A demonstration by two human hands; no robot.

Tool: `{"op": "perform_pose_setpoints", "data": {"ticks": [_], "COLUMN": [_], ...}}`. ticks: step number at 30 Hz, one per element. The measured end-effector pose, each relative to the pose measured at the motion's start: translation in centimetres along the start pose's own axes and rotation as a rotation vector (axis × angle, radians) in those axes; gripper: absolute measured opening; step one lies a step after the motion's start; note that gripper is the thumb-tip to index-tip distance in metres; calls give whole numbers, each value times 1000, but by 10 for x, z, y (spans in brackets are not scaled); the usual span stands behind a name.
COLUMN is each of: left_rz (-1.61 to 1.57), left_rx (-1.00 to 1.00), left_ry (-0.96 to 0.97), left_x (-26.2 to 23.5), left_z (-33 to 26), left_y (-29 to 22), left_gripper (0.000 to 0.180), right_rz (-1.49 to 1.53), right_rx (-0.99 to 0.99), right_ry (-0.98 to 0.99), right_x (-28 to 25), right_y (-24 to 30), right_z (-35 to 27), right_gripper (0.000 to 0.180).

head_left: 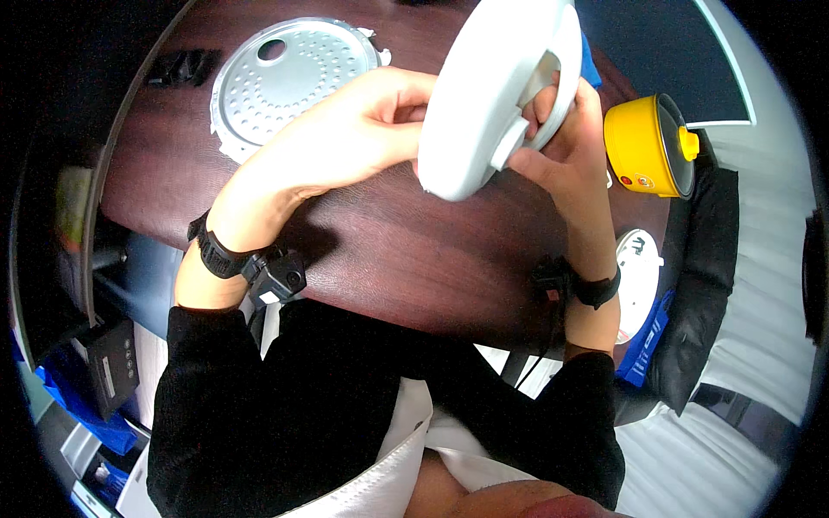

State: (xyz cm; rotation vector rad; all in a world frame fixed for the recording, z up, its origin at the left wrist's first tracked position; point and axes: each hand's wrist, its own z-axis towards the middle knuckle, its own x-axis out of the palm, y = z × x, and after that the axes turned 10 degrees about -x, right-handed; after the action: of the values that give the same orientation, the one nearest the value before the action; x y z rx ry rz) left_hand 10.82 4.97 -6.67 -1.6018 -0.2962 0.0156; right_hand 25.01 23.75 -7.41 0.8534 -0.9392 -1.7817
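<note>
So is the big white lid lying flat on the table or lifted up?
Lifted up and tipped: both hands, left hand and right hand, hold the white lid above the brown table.

Black sleeves [224, 406], black wristbands [220, 255] (one bearing a camera).

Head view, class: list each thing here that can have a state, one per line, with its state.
White lid: lifted off the table, tilted, held in both hands.
Left hand: closed on the lid's edge.
Right hand: fingers hooked through the lid's handle.
Perforated metal plate: lying flat on the table.
Yellow pot: lid on.
</note>
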Motion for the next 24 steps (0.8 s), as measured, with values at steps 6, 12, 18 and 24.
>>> {"op": "perform_pose_setpoints", "data": {"ticks": [6,12,18,24], "left_rz": [-200,-367,-300,-33], "left_rx": [78,81,-34,-87], "left_ry": [-84,-25,-63,-217], "left_x": [4,-8,-31,-39], "left_z": [4,9,-11,-39], "left_y": [7,20,45,61], "left_gripper": [32,30,39,30], "right_rz": [-76,-16,7,-159], "right_rx": [-66,-144,135,25], "right_ry": [40,25,-10,150], "right_x": [-9,-12,0,-2], "right_y": [7,5,50,54], "right_z": [1,-2,8,0], "right_gripper": [81,86,91,105]}}
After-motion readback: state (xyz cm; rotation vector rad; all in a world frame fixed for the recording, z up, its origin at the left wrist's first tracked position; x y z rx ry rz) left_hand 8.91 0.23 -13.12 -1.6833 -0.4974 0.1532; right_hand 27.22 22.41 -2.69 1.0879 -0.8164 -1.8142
